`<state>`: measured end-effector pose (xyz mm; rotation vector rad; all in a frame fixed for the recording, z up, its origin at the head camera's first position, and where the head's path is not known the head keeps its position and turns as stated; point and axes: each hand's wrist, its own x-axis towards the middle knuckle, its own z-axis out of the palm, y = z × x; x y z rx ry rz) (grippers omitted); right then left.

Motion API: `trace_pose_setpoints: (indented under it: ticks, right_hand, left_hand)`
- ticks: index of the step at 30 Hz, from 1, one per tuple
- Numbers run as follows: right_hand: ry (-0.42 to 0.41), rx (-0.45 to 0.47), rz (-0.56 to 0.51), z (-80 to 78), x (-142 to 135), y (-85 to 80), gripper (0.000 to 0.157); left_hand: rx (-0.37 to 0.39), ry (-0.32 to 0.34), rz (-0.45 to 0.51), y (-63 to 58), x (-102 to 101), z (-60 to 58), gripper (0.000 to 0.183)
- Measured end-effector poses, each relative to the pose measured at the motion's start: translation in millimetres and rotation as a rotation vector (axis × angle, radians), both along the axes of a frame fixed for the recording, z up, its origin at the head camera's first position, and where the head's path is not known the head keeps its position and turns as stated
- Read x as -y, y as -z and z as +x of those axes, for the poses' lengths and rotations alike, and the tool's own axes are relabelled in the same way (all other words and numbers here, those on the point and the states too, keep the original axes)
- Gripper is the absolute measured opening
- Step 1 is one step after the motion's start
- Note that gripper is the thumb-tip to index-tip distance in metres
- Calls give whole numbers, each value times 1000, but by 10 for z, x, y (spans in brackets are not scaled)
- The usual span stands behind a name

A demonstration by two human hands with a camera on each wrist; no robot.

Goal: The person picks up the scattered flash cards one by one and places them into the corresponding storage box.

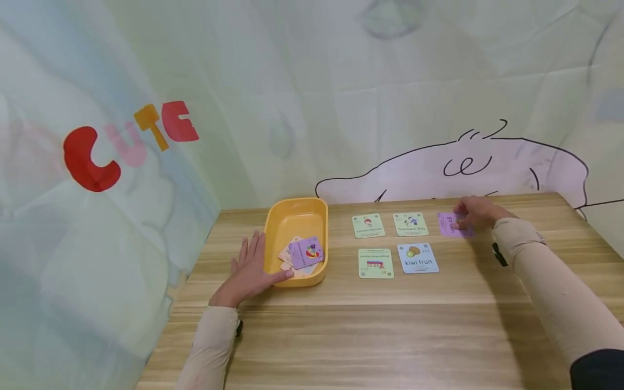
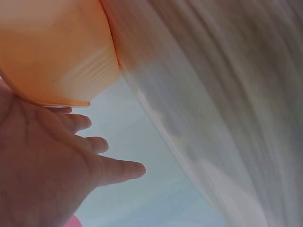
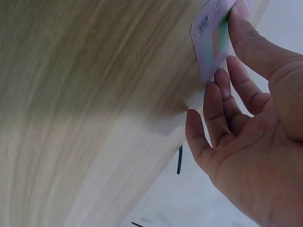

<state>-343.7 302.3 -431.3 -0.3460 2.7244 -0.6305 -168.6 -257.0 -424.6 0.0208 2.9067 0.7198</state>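
At the far right of the card rows in the head view, my right hand (image 1: 479, 212) pinches a purple card (image 1: 446, 224) printed "garden". The right wrist view shows the thumb over the face of this card (image 3: 208, 45), with the curled fingers around its edge. My left hand (image 1: 247, 271) lies spread against the left side of a yellow tray (image 1: 297, 208), its thumb across the near rim. In the left wrist view the straight fingers (image 2: 120, 171) point past the tray's outer wall (image 2: 61, 52). Inside the tray, a purple card (image 1: 306, 253) overlaps several paler ones.
On the wooden table (image 1: 370, 330), a Lantern Festival card (image 1: 368, 226) and a Teachers' Day card (image 1: 410, 224) form the back row. Nearer lie a green Dragon Boat Festival card (image 1: 375, 264) and a blue kiwi fruit card (image 1: 417, 258). A printed curtain (image 1: 273, 97) hangs behind.
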Motion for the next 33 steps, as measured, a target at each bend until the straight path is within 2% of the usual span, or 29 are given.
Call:
trace_pose_setpoints:
  ticks: [10, 15, 24, 30, 33]
  right_hand:
    - [-2, 8, -41, 70, -6, -28, 44]
    - [-17, 5, -71, 79, -13, -44, 39]
    - [-29, -14, -148, 87, -98, 31, 35]
    - [-15, -51, -218, 106, -135, 64, 42]
    - [14, -31, -257, 118, -136, 62, 46]
  left_hand:
    - [2, -3, -10, 56, 14, -7, 134]
    - [5, -6, -8, 62, 13, -17, 133]
    - [3, -3, -5, 35, -8, -14, 133]
    - [13, -10, -13, 4, -11, -17, 134]
    - [12, -10, -16, 4, -5, -16, 134]
